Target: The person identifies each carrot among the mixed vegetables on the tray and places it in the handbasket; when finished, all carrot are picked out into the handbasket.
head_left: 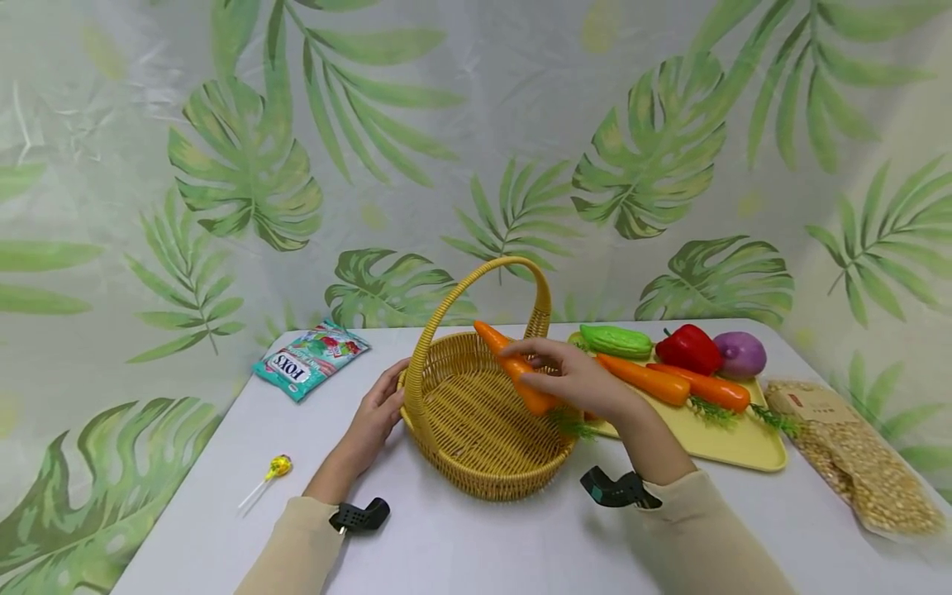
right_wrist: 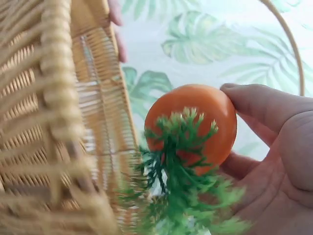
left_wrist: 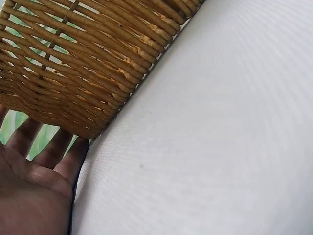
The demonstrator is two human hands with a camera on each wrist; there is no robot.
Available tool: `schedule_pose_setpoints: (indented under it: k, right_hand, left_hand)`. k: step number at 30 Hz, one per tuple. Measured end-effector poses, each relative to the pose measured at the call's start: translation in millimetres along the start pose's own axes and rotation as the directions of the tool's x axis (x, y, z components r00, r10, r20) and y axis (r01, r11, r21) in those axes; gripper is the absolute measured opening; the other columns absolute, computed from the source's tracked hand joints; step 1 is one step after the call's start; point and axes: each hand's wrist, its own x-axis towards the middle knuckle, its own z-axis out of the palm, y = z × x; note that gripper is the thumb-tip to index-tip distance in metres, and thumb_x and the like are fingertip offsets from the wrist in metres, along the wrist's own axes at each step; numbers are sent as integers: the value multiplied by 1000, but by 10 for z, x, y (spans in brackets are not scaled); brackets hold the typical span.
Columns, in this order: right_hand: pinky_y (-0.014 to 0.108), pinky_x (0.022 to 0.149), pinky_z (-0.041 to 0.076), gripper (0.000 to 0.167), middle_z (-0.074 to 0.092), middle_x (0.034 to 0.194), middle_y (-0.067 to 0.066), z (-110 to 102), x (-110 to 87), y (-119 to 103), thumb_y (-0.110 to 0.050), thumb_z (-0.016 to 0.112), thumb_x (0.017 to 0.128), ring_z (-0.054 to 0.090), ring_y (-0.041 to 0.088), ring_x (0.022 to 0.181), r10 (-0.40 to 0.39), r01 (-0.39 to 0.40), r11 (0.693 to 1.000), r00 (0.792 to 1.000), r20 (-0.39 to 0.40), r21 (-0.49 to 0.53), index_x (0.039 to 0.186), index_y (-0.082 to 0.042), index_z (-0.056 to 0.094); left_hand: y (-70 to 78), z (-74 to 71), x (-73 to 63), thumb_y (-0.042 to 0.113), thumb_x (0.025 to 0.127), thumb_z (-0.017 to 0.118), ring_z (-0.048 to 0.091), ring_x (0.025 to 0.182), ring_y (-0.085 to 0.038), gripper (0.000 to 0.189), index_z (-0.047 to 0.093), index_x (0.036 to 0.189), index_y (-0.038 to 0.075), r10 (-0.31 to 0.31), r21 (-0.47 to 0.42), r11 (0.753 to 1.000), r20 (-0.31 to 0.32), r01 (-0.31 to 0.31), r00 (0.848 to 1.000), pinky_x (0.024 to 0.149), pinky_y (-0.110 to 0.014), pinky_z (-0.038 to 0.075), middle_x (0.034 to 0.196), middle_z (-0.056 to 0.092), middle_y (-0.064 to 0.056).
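Observation:
An orange carrot point(head_left: 516, 376) with a green leafy top is pinched between the thumb and fingers of my right hand point(head_left: 576, 376). It tilts over the wicker basket point(head_left: 491, 483), its narrow tip pointing up and away. In the right wrist view the blunt end of the carrot point(right_wrist: 215, 117) and its leaves point(right_wrist: 181, 196) hang beside the woven rim. My left hand point(head_left: 375, 417) touches the basket's left side near the handle base. Seen from the left wrist, its nearly straight fingers point(left_wrist: 54, 147) reach along the wicker wall point(left_wrist: 88, 63). The basket's woven bottom shows bare inside.
Right of the basket, a yellow tray point(head_left: 714, 442) bears two carrots point(head_left: 647, 380), a red pepper point(head_left: 687, 349), a purple vegetable point(head_left: 740, 355) and a green one point(head_left: 616, 340). A bag of yellowish kernels point(head_left: 855, 454) lies far right. Leftward are a FOX'S candy bag point(head_left: 312, 359) and a lollipop point(head_left: 278, 467).

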Motion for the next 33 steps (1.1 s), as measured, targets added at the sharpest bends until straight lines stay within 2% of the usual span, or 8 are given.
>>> schedule_pose_setpoints:
  k: [6,10,14,23,28,33]
  right_hand:
    - [37,84,57,42,54,141,8,185,139,-20,-19,63,98,55,30,117,10,-11,999,999,33,38,139,-27,57]
    - [37,87,57,45,54,143,6,313,217,-8,-18,64,98,55,30,122,13,-14,1000,998,67,11,141,-27,55]
    - [35,86,56,46,55,142,7,423,273,28,-16,66,96,57,29,119,23,-20,1000,994,107,-24,140,-26,56]
    - [42,95,54,53,53,145,9,630,310,128,-9,67,91,55,33,126,60,-34,994,967,249,-108,142,-19,55]
    - [45,96,53,52,55,144,8,711,318,202,-11,69,89,57,33,123,74,-28,988,950,305,-153,140,-18,57]
    - [47,108,46,50,59,141,2,737,333,239,-14,72,89,57,26,126,80,-11,979,939,335,-204,137,-18,61]
  left_hand:
    - [-2,-14,-4,30,106,44,41,141,-6,49,33,154,30,-3,11,1000,-5,3,1000,108,-23,42,162,33,1]
    - [6,-14,-7,32,106,45,39,144,-8,50,32,154,32,-13,16,1000,-9,13,1000,114,-31,39,162,33,3]
    - [0,-12,-6,31,106,44,38,144,-9,49,33,154,32,-12,15,1000,-5,12,1000,116,-35,37,163,32,4]
    - [-13,1,-1,32,106,45,32,150,-18,48,34,153,33,-11,11,1000,-4,11,1000,121,-50,29,163,32,6]
    - [-20,-2,2,32,106,44,31,150,-18,49,34,153,33,-7,19,1000,4,7,1000,121,-51,28,163,31,5]
    - [2,-4,0,31,106,44,35,147,-16,47,35,152,33,-4,15,1000,0,4,1000,120,-50,30,162,33,6]
